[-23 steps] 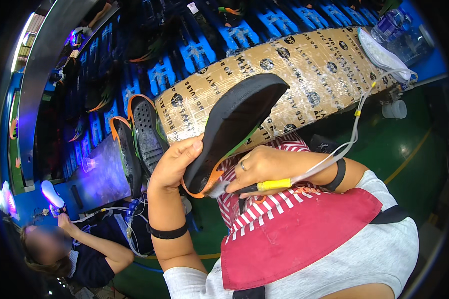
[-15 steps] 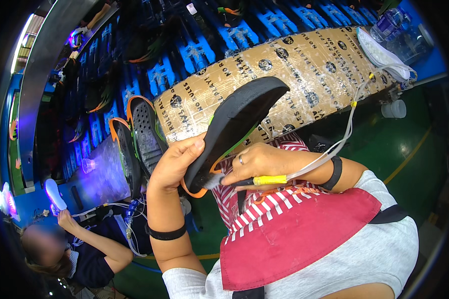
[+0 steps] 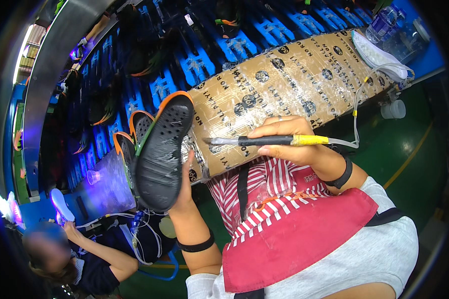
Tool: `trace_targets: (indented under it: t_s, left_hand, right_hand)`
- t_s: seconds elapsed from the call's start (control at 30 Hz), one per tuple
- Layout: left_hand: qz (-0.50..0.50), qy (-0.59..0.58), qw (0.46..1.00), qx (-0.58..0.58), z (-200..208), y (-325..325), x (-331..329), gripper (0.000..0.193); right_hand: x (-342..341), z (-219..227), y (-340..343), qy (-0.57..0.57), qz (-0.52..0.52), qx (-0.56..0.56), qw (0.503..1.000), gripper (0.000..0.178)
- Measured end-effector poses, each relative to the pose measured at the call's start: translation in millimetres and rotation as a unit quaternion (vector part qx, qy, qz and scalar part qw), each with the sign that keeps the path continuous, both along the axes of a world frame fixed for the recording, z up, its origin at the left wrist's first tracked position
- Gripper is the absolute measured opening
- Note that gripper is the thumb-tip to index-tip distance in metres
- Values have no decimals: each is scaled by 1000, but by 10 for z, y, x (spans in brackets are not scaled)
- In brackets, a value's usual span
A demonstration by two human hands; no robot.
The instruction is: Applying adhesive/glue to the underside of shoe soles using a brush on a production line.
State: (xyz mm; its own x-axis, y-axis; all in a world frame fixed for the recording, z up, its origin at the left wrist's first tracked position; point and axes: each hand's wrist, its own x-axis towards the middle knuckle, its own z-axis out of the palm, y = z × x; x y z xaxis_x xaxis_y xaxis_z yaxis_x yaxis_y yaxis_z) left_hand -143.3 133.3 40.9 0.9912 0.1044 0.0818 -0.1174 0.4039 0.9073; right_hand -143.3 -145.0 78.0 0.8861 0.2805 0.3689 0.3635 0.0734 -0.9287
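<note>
My left hand (image 3: 185, 193) grips a black shoe sole (image 3: 159, 159) from beneath, thumb along its right edge. The sole stands nearly upright with its face toward me. Round holes dot its upper end, and orange and green trim runs along its rim. In my right hand (image 3: 292, 139) is a brush (image 3: 264, 141) with a dark handle, yellow tape and a thin hose (image 3: 355, 119) at its back end. The bristles point left, apart from the sole, over a cardboard-covered bench (image 3: 264, 99). Two similar orange-trimmed soles (image 3: 143, 123) are partly hidden behind the held one.
Blue racks (image 3: 237, 47) carrying dark orange-trimmed pieces line the far side. A white sole (image 3: 381, 60) and plastic bottles (image 3: 381, 25) stand at the bench's right end, a white cup (image 3: 394, 109) below. At lower left, a co-worker (image 3: 102, 254) holds a pale sole (image 3: 61, 204).
The sole has swung left and turned, now showing its holed face. The brush has come off it and moved up, its bristles now clear of the sole.
</note>
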Motion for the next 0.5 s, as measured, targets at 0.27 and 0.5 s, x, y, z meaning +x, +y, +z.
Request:
trace_targets:
  t_s: [0.27, 0.5]
  left_hand:
    - [-154, 172, 858, -459, -184, -296, -421, 79]
    - [-203, 181, 845, -460, -339, -541, -463, 72]
  right_hand:
    - [-43, 27, -53, 142, -42, 11, 989, 27]
    - [-33, 101, 153, 97, -43, 17, 994, 21]
